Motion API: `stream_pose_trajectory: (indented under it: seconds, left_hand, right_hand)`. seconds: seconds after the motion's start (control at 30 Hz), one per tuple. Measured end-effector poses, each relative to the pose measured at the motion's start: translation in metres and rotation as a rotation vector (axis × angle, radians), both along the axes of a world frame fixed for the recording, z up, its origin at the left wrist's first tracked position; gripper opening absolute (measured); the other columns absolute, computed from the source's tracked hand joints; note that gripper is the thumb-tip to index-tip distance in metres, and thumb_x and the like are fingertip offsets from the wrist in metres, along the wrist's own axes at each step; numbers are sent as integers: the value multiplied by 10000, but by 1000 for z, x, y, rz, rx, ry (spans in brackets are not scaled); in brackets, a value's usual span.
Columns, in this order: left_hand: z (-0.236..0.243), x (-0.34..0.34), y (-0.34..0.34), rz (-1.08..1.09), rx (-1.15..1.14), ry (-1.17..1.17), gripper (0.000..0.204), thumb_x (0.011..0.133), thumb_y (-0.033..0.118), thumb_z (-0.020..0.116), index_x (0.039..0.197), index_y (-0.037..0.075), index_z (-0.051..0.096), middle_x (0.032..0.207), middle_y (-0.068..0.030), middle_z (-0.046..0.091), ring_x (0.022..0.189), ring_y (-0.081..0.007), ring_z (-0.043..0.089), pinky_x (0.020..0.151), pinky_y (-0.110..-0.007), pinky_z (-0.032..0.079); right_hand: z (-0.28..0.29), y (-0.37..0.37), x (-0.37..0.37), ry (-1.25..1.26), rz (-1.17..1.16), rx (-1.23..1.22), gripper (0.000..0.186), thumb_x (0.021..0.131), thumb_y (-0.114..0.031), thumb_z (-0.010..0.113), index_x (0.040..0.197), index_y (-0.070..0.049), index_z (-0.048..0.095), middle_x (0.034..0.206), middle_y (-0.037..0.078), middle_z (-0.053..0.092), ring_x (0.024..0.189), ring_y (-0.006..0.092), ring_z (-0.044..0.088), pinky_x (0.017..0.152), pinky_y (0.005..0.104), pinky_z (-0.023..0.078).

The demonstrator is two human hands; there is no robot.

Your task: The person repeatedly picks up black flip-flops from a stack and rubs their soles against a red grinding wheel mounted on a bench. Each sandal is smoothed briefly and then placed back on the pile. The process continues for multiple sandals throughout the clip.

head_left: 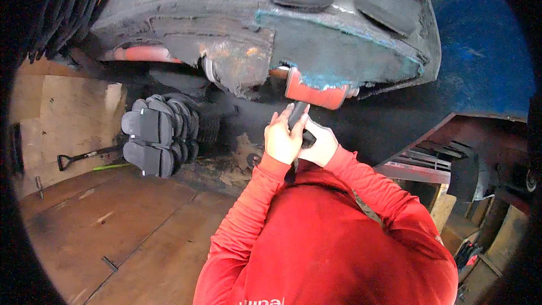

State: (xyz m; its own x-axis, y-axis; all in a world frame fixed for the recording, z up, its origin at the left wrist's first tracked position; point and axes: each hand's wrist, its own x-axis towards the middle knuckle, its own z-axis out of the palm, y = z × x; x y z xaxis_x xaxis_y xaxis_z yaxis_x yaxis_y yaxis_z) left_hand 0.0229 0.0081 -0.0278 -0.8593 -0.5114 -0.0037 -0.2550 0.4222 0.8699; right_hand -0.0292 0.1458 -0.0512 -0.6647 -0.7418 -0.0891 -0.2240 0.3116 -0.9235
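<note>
Sanding step, I'd judge: I've got left hand [282,139] and right hand [320,144] pinching the dark piece [296,114] at their 12 o'clock, seemingly touching the red belt [313,95]. Next calls for light, even pressure, hands clear.

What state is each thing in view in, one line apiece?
Left hand: gripping the dark footwear piece
Right hand: gripping the same piece
Dark footwear piece: held just below the belt; contact unclear
Red abrasive belt: partly covered; running or stopped, cannot tell
Dark guard: dusty, lower edge ragged
Grey footwear: clustered in two tiers
D-handled tool: far end hidden
</note>
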Motion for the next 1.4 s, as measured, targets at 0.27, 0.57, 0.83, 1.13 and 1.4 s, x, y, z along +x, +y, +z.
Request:
stream_pose_trajectory:
  seconds: [0.27, 0.57, 0.83, 1.13, 1.4]
  left_hand:
    - [-13, 29, 5, -39, 618, 292, 458, 951, 94, 674, 1379, -17, 556, 1284, -156, 668, 1140, -188, 652, 1091, -351, 419]
    - [74, 87, -109, -693, 418, 32, 401, 921, 63, 643, 1310, -21, 589, 1302, -142, 642, 1158, -247, 635, 1013, -344, 474]
    - [164, 98, -177, -170, 516, 408, 729, 1043, 601, 290, 1307, -37, 524, 1225, -258, 634, 1085, -353, 661, 947, -453, 538]
    - [101, 170, -199, 212, 811, 389, 430, 1065, 380, 468, 1105, -21, 619, 988, -168, 710, 889, -273, 708, 782, -379, 590]
    - [80, 205, -198, 429, 847, 352, 345, 1037, 316, 539, 1076, -12, 638, 962, -162, 721, 848, -257, 720, 744, -363, 599]
  right_hand:
    - [15, 0, 21, 642, -47, 218, 706, 734, -215, 746, 1382, -46, 526, 1526, 267, 400, 1377, 389, 468, 1059, 436, 482]
    - [150, -26, 66, 735, -90, 1, 752, 752, -494, 797, 1375, -131, 585, 1426, 192, 525, 1126, 342, 628, 909, 454, 519]
    - [217, -8, -42, 493, -207, -267, 296, 905, -189, 668, 1134, -2, 670, 1084, 140, 706, 994, 255, 684, 895, 355, 536]
    - [254, 16, -218, 83, -748, -95, 330, 843, -303, 742, 1072, -70, 703, 897, 26, 692, 703, 124, 620, 518, 295, 450]
    - [248, 25, -208, 34, -689, -177, 344, 889, -387, 722, 960, -52, 685, 705, 28, 664, 441, 97, 521, 411, 243, 398]
